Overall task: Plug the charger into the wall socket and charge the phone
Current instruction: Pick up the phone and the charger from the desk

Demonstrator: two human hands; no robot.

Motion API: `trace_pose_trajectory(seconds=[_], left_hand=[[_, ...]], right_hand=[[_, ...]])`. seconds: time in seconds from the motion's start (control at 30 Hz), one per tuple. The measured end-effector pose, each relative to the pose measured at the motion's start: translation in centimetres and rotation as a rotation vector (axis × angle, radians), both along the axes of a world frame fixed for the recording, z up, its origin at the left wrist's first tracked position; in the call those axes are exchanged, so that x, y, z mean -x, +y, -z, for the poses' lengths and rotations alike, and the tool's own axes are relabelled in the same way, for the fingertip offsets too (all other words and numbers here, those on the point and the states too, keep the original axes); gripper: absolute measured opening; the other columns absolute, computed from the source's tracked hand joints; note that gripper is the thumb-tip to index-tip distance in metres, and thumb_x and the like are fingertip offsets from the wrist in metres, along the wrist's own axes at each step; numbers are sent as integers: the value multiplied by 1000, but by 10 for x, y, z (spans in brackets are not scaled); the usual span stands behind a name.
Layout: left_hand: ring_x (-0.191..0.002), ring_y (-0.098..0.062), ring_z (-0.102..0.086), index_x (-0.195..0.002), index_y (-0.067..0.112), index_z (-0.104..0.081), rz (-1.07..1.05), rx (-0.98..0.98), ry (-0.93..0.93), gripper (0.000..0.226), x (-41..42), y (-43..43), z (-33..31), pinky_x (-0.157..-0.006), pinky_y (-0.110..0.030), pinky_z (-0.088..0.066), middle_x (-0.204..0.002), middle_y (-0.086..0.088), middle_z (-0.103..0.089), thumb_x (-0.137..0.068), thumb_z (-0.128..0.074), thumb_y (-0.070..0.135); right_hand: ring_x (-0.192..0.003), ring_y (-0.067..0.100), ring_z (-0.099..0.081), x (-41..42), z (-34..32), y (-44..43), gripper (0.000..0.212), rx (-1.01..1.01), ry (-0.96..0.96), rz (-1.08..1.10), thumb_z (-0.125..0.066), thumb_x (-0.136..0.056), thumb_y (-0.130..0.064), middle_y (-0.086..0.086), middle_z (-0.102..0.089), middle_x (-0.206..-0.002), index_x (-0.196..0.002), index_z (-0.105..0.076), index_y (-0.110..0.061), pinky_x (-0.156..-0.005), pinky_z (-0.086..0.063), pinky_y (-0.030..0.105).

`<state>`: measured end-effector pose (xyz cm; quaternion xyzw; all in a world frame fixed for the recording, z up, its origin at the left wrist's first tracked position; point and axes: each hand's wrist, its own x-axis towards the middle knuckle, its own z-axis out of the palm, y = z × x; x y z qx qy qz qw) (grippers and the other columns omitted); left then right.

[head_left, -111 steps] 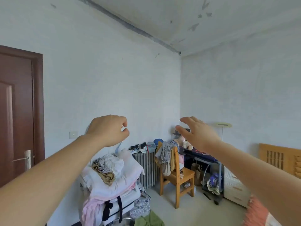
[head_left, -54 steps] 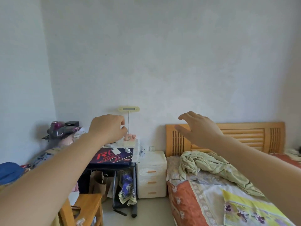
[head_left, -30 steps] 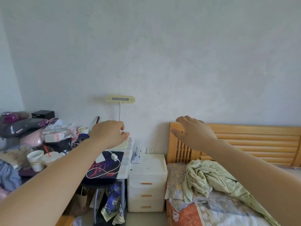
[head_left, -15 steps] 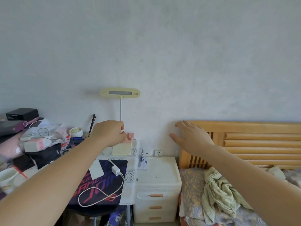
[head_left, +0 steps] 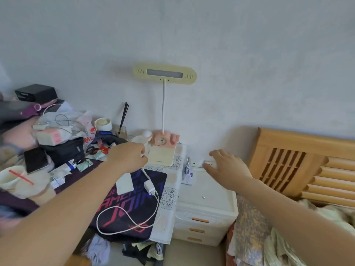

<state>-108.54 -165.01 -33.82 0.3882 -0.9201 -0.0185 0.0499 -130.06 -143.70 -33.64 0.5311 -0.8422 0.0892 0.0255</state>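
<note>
A white charger [head_left: 149,187] lies on the dark mouse mat [head_left: 134,204] on the desk, its white cable [head_left: 126,217] looped toward the front. One end of the cable runs up under my left hand [head_left: 128,156], which is a closed fist just above it; contact is hidden. A white flat phone [head_left: 124,184] lies beside the charger. The white wall socket [head_left: 210,163] sits low on the wall behind the drawer unit. My right hand [head_left: 226,171] hovers open with fingers spread, its fingertips right at the socket.
A yellow desk lamp [head_left: 164,73] with a pink clock base [head_left: 165,141] stands at the desk's back edge. White drawer unit [head_left: 207,208] fills the gap to the bed's wooden headboard [head_left: 297,160]. Clutter, a dark tablet [head_left: 35,160] and a cup [head_left: 9,177] cover the desk's left.
My view has come closer and tipped down onto the desk. Both hands have dropped: the left fist now sits over the cable, the right hand has reached the socket.
</note>
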Motion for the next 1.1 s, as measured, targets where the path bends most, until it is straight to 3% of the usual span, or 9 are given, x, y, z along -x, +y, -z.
trace_pose_trajectory(seconds=[0.23, 0.4, 0.57, 0.63, 0.9, 1.1], left_hand=[[-95, -23, -56, -106, 24, -59, -249, -136, -19, 25, -16, -45, 60, -70, -31, -36, -110, -1, -63, -88, -48, 38], [-103, -23, -58, -106, 25, -60, -428, -276, -37, 26, -48, -56, 110, -77, -32, -42, -114, 1, -63, -86, -49, 37], [-93, -24, -59, -98, 24, -58, -538, -372, -35, 19, -65, -60, 161, -75, -30, -42, -112, -1, -61, -87, -49, 36], [-100, -25, -60, -108, 22, -60, -574, -400, -22, 28, -64, -63, 179, -81, -34, -44, -117, -2, -59, -87, -49, 37], [-106, -28, -57, -124, 15, -52, -589, -387, 50, 41, -41, -81, 236, -78, -39, -50, -126, -7, -53, -88, -51, 36], [-112, -31, -53, -131, 11, -42, -633, -291, 48, 62, -15, -94, 260, -82, -40, -45, -134, -7, -48, -85, -54, 50]], right_hand=[[-117, 24, -51, 12, 76, -80, 53, -158, -141, -169, -34, -92, -56, 1, -53, -133, -131, -43, -20, -93, -40, 37], [-120, 23, -49, -1, 129, -115, 60, -259, -216, -272, -34, -91, -60, 0, -49, -137, -136, -38, -21, -95, -40, 36], [-120, 21, -47, -27, 175, -142, 73, -309, -322, -266, -36, -84, -69, -3, -47, -139, -139, -35, -22, -93, -41, 35], [-125, 21, -43, -38, 193, -153, 78, -331, -353, -246, -39, -83, -70, -2, -42, -143, -143, -30, -21, -97, -39, 35], [-132, 24, -35, -60, 244, -195, 91, -320, -323, -154, -45, -78, -72, 4, -28, -151, -144, -25, -12, -102, -36, 35], [-138, 25, -24, -68, 270, -218, 95, -258, -257, -102, -48, -75, -72, 7, -28, -152, -143, -28, -9, -109, -29, 38]])
